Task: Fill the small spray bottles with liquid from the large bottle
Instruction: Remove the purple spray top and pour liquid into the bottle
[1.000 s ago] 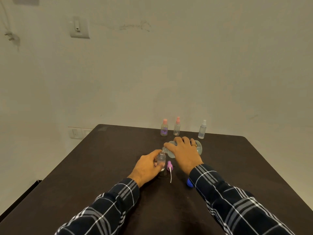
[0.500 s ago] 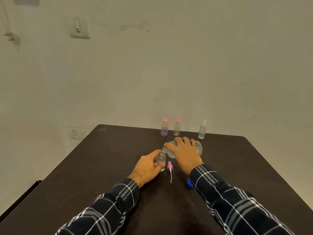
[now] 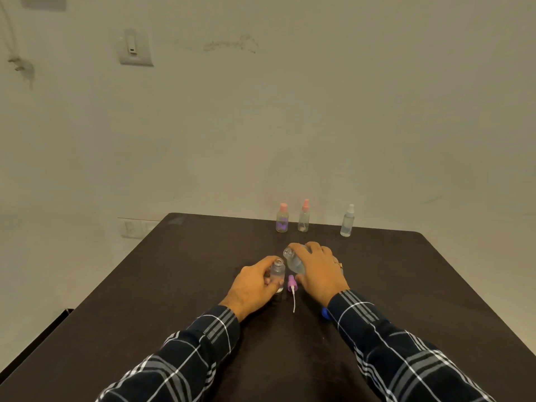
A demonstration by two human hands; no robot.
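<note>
My left hand (image 3: 251, 285) grips a small clear spray bottle (image 3: 277, 272) that stands upright and uncapped on the dark table (image 3: 174, 300). My right hand (image 3: 319, 271) holds the large clear bottle (image 3: 293, 261) tilted on its side, its open mouth pointing left, just above and to the right of the small bottle's neck. The small bottle's purple spray cap (image 3: 291, 285) with its white tube lies on the table between my hands. A blue cap (image 3: 324, 312) peeks out beside my right sleeve.
Three capped small spray bottles stand near the table's far edge: one with a pink cap and purple label (image 3: 282, 218), one with a pink sprayer (image 3: 303, 220), one with a white sprayer (image 3: 347, 221). A wall rises right behind the table.
The large bottle's mouth has drawn back slightly to the right and up from the small bottle's neck. My left hand keeps its hold.
</note>
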